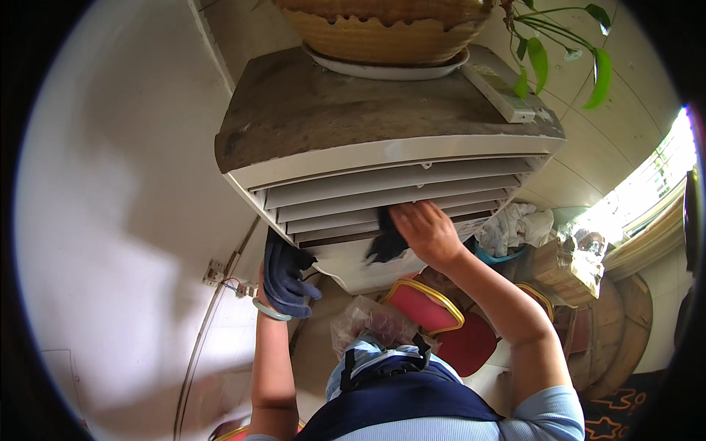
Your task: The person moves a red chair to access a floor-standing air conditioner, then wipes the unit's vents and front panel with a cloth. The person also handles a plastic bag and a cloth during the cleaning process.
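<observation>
A white floor-standing air conditioner (394,148) rises before me, with a row of horizontal louvres (331,193) across its upper front. My right hand (427,231) presses a black cloth (387,240) against the lower louvres; its fingertips reach the slats and look slightly blurred. At the unit's left edge is my left hand (263,284), mostly hidden by a folded dark blue cloth (284,281) that hangs over and around it. The fingers under this cloth are out of sight. A pale bangle (271,310) circles the left wrist.
A glazed brown pot (386,33) stands in a white saucer (386,69) on the dusty top, beside a white strip-shaped object (499,96). Plant leaves (538,66) overhang at right. A wall socket with wires (215,273) is at left. Below are red chairs (424,306) and a cardboard box (557,264).
</observation>
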